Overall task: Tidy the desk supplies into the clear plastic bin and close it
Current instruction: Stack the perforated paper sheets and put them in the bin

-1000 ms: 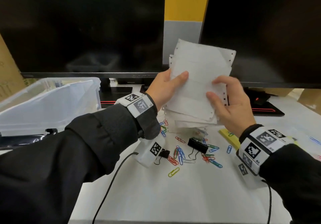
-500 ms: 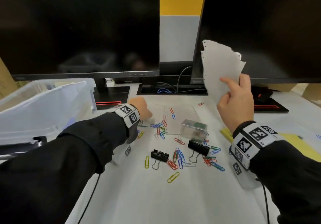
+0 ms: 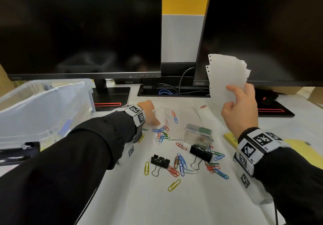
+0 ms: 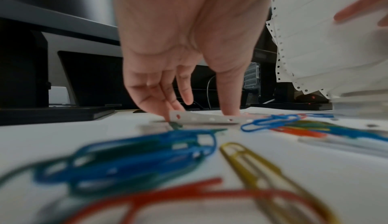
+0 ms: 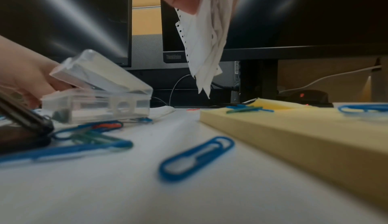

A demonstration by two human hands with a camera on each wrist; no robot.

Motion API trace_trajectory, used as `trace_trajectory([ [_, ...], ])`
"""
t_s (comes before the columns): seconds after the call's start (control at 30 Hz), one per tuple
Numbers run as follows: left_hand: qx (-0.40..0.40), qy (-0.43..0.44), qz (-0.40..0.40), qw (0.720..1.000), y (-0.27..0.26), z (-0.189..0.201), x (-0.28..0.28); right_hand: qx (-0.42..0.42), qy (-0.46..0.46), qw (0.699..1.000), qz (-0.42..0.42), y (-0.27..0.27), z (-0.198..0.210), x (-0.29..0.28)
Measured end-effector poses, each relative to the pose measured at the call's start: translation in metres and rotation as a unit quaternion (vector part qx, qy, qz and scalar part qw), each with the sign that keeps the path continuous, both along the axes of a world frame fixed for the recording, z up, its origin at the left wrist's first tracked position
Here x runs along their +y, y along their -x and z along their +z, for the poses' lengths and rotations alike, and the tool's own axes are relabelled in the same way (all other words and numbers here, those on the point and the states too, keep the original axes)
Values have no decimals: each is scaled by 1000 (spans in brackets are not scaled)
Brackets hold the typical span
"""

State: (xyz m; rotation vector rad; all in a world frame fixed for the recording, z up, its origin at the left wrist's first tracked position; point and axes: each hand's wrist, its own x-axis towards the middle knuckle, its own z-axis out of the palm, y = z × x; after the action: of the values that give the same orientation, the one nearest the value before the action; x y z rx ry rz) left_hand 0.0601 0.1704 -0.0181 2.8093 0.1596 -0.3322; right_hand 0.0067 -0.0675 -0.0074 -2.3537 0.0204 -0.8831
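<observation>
**Picking up the last loose sheet**

Two dark monitors stand at the back of the white desk (image 3: 139,203), with a yellow and grey wall showing between them. My right hand (image 3: 240,110) is raised in front of the right monitor, thumb and fingers clamped on a fanned stack of perforated papers (image 3: 227,78). My left hand (image 3: 148,113) is down on the desk, fingertips (image 4: 168,111) spread slightly apart and touching the near edge of a loose sheet (image 3: 180,121) that lies flat; in the left wrist view that punched edge is just lifting. I cannot tell whether the thumb is under it yet.

I judge the step in hand to be gathering this sheet into the stack. To do it well I should slide a fingertip under the lifted edge, pinch near the corner, and tilt the sheet so the paper clips (image 3: 181,163) resting on it slip off rather than scatter. The small clear case (image 3: 198,134) touches the sheet's near right corner, so I would pull away from it.

The clear plastic bin (image 3: 43,109) sits open at my left, well apart from the papers. 2 black binder clips (image 3: 160,161) and a yellow sticky pad (image 5: 293,128) also wait.

Readable writing: "ThinkVision" on the right monitor's bezel. The wristbands carry square coded markers only.
</observation>
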Motion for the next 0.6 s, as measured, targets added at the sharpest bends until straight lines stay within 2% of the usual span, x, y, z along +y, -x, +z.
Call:
trace_trajectory([
  [0.1, 6, 24, -12, 1000, -5, -1, -4, 0, -19, 1000, 3, -2, -2, -1],
  [0.27, -39, 31, -9, 999, -16, -3, -15, -2, -33, 999, 11, -2, -2, -1],
  [0.47, -9, -27, -29, 999, -26, -8, -26, -1, -36, 999, 13, -3, -1, -1],
  [0.6, 22, 1, -27, 999, -32, -7, -25, -6, -40, 999, 12, -3, -2, -2],
])
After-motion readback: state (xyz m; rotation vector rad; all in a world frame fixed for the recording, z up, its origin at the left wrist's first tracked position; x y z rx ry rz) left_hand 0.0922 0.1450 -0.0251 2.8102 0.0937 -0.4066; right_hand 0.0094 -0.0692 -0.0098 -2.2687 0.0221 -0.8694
